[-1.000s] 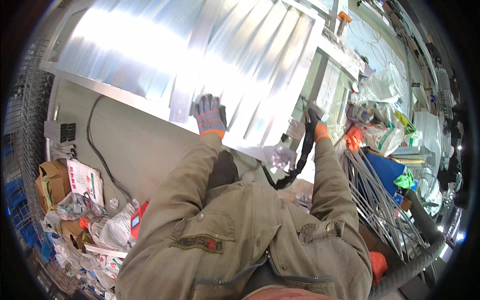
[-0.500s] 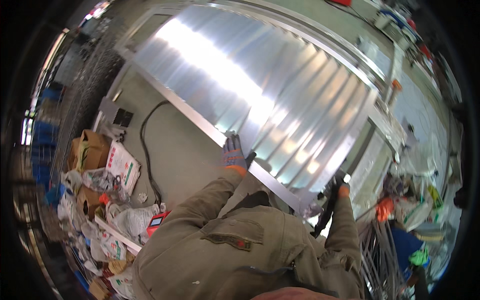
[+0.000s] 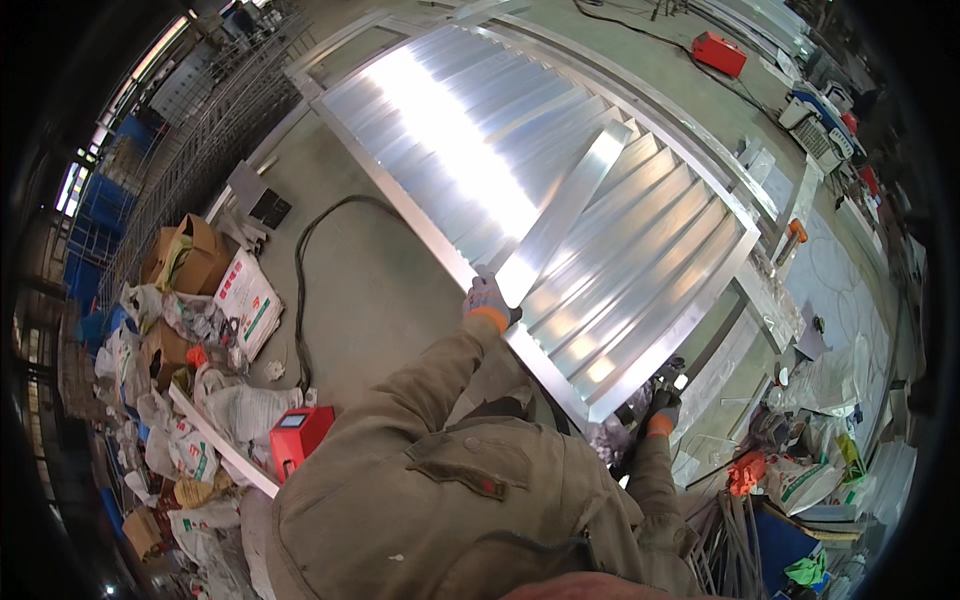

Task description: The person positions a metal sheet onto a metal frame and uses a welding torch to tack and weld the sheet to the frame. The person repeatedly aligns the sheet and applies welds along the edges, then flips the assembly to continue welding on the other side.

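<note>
A ribbed aluminium panel (image 3: 640, 250) in a silvery frame (image 3: 410, 213) lies slantwise before me, bright glare across its left half. My left hand (image 3: 488, 298), in a grey-orange glove, is closed round the near end of a flat metal bar (image 3: 572, 210) at the frame's near rail. This bar slants over the ribs toward the far right side. By the panel's near right corner, my right hand (image 3: 662, 408), in a dark glove with an orange cuff, is closed round a dark object with a pale end; its kind is unclear.
Left of me stand a red box with a small display (image 3: 300, 438), plastic bags (image 3: 245, 415) and a cardboard box (image 3: 190, 262). A black cable (image 3: 302, 270) curves over the floor. Metal strips (image 3: 735, 540) and an orange cloth (image 3: 746, 473) lie at right; a red case (image 3: 718, 54) sits far off.
My left hand has gone from lying flat on the rail to gripping the metal bar, which now shows clearly across the ribs. The whole view has shifted.
</note>
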Available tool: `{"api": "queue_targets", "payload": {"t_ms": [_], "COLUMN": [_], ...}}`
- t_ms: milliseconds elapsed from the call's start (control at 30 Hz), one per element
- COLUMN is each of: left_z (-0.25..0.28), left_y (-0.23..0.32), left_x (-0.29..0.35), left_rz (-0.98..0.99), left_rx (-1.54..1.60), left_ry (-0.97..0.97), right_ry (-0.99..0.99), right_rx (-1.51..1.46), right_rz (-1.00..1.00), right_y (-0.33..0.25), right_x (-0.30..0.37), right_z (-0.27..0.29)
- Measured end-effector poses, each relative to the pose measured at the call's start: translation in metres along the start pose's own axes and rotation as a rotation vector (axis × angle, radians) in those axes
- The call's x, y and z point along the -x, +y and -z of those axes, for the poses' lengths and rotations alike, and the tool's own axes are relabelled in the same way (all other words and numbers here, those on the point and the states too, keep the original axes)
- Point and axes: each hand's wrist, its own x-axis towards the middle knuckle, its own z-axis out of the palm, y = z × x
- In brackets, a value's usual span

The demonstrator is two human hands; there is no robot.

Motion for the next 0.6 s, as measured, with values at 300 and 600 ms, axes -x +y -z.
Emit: {"api": "queue_targets", "payload": {"t_ms": [300,600], "left_z": [0.014,0.041], "left_y": [-0.041,-0.111], "left_x": [0.11,0.108], "left_rz": [-0.038,-0.055], "left_rx": [0.371,0.47], "left_ry": [0.184,0.371], "right_ry": [0.014,0.346], "right_rx": [0.042,0.028], "right_rz": [0.153,0.2], "right_y": [-0.008,-0.05], "right_x": [0.016,0.075], "right_z": [0.015,0.025]}}
